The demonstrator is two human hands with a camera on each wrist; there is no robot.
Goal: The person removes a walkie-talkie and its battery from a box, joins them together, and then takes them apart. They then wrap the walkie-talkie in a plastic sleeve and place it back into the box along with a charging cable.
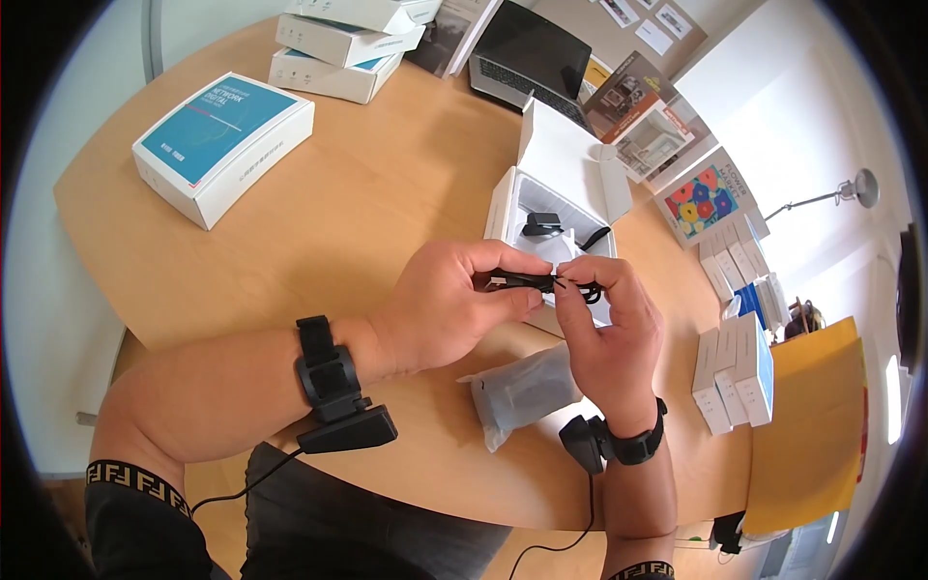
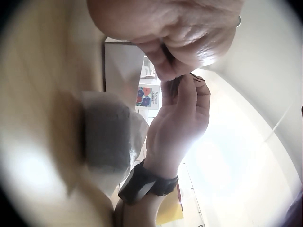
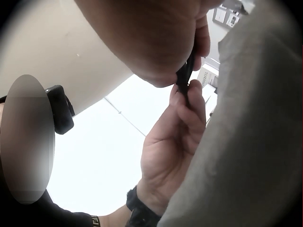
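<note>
A black cable bundle (image 1: 522,280) is held between both hands above the table, in front of the opened white box (image 1: 498,208). The left hand (image 1: 440,300) pinches its left end between thumb and fingers, near a metal-tipped plug. At its right end, the right hand (image 1: 619,324) pinches the cable by a tie, with loops showing past the fingers. In the right wrist view the dark cable (image 3: 186,71) runs between the left hand (image 3: 170,137) and the right hand (image 3: 151,38). The left wrist view shows the fingertips meeting, the cable mostly hidden.
A bagged grey object (image 1: 522,391) lies on the table (image 1: 387,193) below the hands. Inside the open box are a black adapter (image 1: 541,224) and other dark parts. Around stand a blue-topped box (image 1: 222,135), stacked boxes (image 1: 333,72), a laptop (image 1: 532,53) and upright booklets (image 1: 701,198).
</note>
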